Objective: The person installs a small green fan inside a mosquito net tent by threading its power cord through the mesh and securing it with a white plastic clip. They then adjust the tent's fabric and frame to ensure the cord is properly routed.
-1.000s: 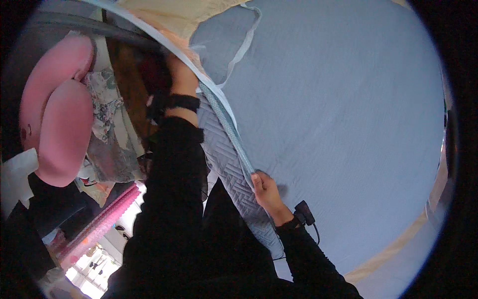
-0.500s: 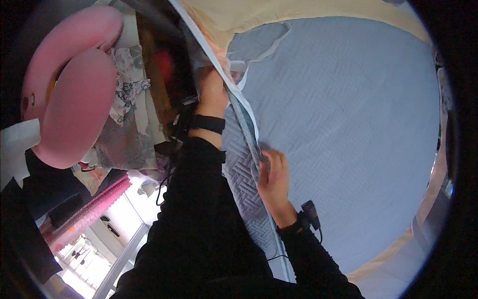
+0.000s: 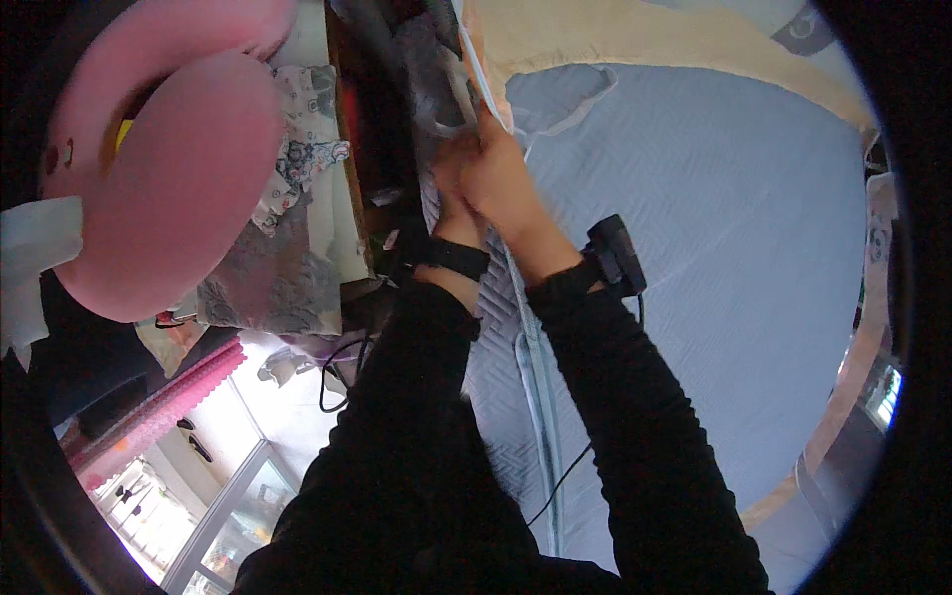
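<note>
A blue-grey quilted cover (image 3: 694,258) spreads over the bed, with a cream cloth border (image 3: 635,35) along its far side. My two hands are together at its left edge, near the far corner. My right hand (image 3: 504,188) is closed at the lower end of a white-edged strip (image 3: 480,69) attached to peach cloth, apparently gripping it. Next to it, partly covered, my left hand (image 3: 454,183) is bent inward with its fingers blurred and mostly hidden. A thin white strap (image 3: 585,111) lies on the cover beyond my right hand. A pale band (image 3: 535,397) runs along the bed's near-left edge.
On the left, a pink U-shaped pillow (image 3: 188,188) rests beside patterned cloth (image 3: 307,149) and a grey plastic-like sheet (image 3: 273,283). Pink scalloped trim (image 3: 164,407) hangs lower left. A black cable (image 3: 565,481) trails below my right wrist.
My right hand has moved up and left along the bed's edge to meet my left hand. The white-edged strip has shifted; the view has moved slightly.
</note>
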`<move>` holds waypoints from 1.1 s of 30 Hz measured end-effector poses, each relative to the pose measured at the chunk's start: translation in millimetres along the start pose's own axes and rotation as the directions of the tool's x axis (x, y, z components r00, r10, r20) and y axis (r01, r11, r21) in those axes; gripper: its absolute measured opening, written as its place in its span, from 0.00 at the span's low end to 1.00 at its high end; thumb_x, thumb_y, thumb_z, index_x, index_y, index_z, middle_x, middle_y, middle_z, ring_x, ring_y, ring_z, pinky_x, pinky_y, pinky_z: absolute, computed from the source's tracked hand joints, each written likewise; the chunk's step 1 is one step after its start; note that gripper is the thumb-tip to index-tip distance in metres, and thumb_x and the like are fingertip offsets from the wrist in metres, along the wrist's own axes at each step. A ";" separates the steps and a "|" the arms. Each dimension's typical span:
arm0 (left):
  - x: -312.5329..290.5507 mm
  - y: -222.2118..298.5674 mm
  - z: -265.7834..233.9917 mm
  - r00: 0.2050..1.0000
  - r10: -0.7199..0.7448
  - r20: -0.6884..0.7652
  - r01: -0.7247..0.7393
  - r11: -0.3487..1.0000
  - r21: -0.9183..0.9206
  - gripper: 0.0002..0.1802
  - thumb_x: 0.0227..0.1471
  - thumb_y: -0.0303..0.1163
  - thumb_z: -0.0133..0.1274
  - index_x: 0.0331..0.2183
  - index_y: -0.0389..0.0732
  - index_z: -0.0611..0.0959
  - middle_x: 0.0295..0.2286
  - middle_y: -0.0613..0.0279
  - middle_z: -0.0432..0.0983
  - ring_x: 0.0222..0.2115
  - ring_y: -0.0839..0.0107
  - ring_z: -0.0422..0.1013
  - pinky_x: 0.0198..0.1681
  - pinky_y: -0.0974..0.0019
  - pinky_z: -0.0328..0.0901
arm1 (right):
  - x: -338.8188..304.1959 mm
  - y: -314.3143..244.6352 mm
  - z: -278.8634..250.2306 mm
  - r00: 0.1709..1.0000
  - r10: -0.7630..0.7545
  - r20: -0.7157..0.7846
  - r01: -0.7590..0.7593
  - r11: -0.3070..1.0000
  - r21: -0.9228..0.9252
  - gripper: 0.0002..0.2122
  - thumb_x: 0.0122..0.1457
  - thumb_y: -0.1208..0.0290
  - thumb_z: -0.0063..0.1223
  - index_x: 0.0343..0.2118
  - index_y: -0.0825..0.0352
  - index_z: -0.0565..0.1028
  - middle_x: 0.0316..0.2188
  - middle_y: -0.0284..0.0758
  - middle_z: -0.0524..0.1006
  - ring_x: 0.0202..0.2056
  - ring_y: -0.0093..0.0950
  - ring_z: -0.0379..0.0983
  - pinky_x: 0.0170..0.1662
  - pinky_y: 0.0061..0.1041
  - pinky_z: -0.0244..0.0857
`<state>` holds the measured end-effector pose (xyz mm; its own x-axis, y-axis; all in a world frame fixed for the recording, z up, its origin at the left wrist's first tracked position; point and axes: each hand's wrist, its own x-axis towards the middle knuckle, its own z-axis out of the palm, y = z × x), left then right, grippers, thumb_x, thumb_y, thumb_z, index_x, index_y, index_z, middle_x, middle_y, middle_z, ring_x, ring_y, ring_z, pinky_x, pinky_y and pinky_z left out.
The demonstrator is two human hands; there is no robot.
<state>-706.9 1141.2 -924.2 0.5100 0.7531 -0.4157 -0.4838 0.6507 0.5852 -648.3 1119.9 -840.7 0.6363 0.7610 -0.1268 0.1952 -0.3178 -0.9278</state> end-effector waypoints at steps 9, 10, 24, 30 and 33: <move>-14.3 21.2 17.9 0.943 0.324 0.078 -0.244 0.510 0.825 0.11 0.57 0.31 0.43 0.39 0.37 0.76 0.36 0.58 0.74 0.38 0.68 0.70 0.41 0.67 0.65 | 40.4 -17.1 18.4 0.980 0.186 0.064 -0.165 0.953 -0.253 0.23 0.48 0.72 0.55 0.48 0.73 0.66 0.40 0.56 0.74 0.45 0.47 0.71 0.44 0.38 0.66; -15.3 26.8 20.9 0.930 0.363 0.059 -0.230 0.450 0.863 0.11 0.56 0.30 0.44 0.39 0.37 0.76 0.36 0.58 0.74 0.38 0.69 0.70 0.41 0.67 0.65 | 43.8 -20.6 17.2 0.970 0.224 0.098 -0.185 0.935 -0.304 0.23 0.48 0.71 0.56 0.48 0.72 0.66 0.41 0.55 0.73 0.45 0.48 0.71 0.44 0.38 0.66; 59.4 60.2 72.8 0.895 0.348 -0.279 -0.019 0.654 0.757 0.14 0.47 0.29 0.50 0.35 0.30 0.77 0.32 0.46 0.77 0.32 0.53 0.73 0.36 0.58 0.69 | 16.6 34.3 53.2 0.998 0.056 -0.024 -0.039 0.884 0.465 0.18 0.61 0.68 0.45 0.52 0.70 0.66 0.46 0.40 0.73 0.46 0.32 0.69 0.49 0.26 0.61; 107.5 61.4 50.6 0.967 0.253 -0.024 0.110 -0.328 0.938 0.16 0.47 0.41 0.53 0.29 0.36 0.80 0.30 0.49 0.78 0.29 0.51 0.74 0.32 0.58 0.70 | -5.7 43.7 31.2 0.992 -0.129 0.011 0.128 0.989 0.072 0.21 0.57 0.72 0.43 0.54 0.74 0.63 0.52 0.49 0.66 0.54 0.43 0.59 0.58 0.33 0.53; 112.1 55.1 40.3 0.930 0.366 -0.031 0.162 -0.334 0.929 0.18 0.46 0.42 0.53 0.33 0.37 0.79 0.33 0.43 0.77 0.34 0.46 0.74 0.35 0.54 0.70 | 3.6 45.8 35.1 0.950 -0.309 -0.049 0.312 0.943 0.113 0.22 0.53 0.75 0.47 0.52 0.76 0.64 0.52 0.52 0.66 0.55 0.47 0.57 0.59 0.34 0.51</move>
<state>-647.8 1257.6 -910.5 0.2756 0.9414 -0.1942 0.9045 -0.1856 0.3840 -663.2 1127.9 -896.0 0.5809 0.7931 0.1832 0.2988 0.0016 -0.9543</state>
